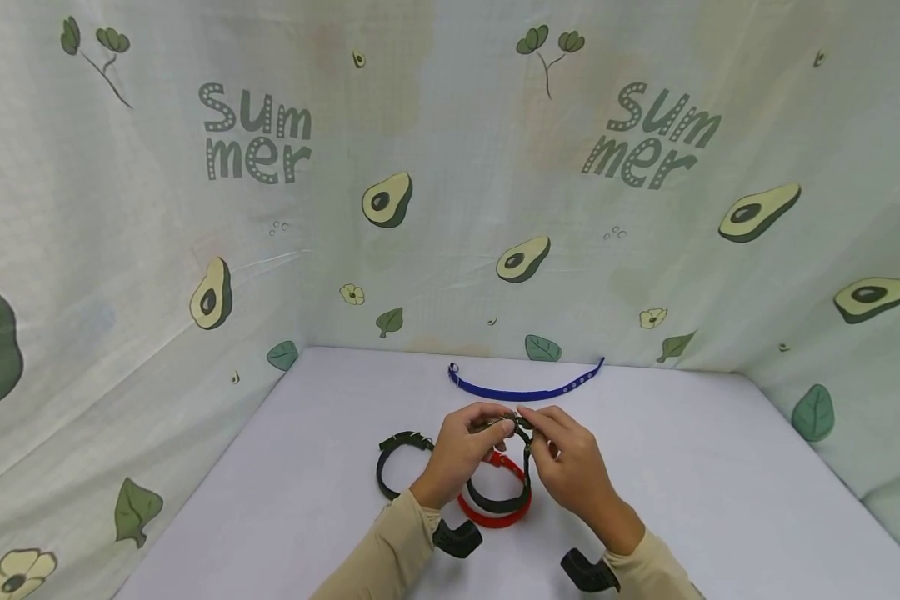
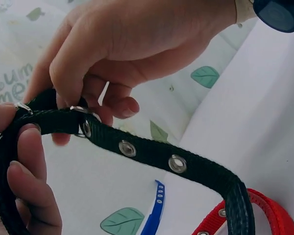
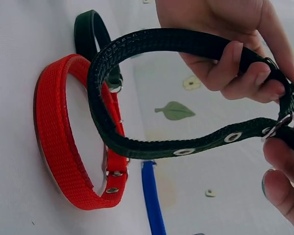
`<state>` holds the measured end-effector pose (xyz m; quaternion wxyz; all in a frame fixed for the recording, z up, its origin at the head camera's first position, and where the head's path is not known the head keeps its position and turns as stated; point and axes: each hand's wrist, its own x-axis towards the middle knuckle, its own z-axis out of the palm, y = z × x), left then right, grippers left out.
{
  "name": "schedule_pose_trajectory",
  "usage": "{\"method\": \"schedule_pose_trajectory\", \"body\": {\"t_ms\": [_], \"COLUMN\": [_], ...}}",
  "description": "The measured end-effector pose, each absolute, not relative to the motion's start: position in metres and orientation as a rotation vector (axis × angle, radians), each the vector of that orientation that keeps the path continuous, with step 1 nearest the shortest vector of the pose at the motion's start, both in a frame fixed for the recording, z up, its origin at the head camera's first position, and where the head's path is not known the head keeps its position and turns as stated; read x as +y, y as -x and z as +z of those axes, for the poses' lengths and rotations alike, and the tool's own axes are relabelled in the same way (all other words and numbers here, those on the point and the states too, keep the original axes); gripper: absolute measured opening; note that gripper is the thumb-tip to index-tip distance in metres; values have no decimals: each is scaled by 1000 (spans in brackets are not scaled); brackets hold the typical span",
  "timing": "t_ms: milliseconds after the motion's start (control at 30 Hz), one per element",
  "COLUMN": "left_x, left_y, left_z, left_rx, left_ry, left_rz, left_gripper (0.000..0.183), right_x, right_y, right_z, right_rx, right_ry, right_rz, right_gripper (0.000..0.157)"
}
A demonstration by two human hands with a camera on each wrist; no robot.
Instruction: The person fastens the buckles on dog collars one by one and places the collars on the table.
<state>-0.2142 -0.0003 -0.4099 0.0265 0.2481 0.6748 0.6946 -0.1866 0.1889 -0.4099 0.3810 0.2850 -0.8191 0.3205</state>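
A dark green pet collar (image 1: 500, 505) with metal eyelets (image 2: 177, 164) forms a loop held up above the table. My left hand (image 1: 465, 450) grips it near the metal buckle (image 3: 279, 126), fingers curled round the strap in the right wrist view. The right hand (image 1: 572, 462) pinches the strap at the buckle from the other side. In the left wrist view, the strap end passes through the buckle area, partly hidden by fingers. A red collar (image 3: 54, 137), closed in a ring, stands on the table just below the held loop.
Another dark green collar (image 1: 381, 475), also looped, lies left of the red one. Toward the back of the white table (image 1: 330, 392), a blue collar (image 1: 510, 395) lies stretched out. A printed cloth (image 1: 450, 317) hangs behind and at the sides.
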Motion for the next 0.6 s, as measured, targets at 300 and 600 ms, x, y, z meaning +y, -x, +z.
{"method": "schedule_pose_trajectory", "body": {"t_ms": [300,600], "left_x": [3,4], "left_y": [212,211], "left_z": [-407,-407], "left_rx": [2043,2016], "left_ry": [-747,-775], "left_rz": [2189,2165], "left_gripper": [25,24], "right_x": [186,186], "right_y": [183,177], "right_z": [-409,-403], "right_rx": [-2135,-2241], "right_ry": [-660,-533], "right_rz": [1049,1466], "right_gripper": [41,26]}}
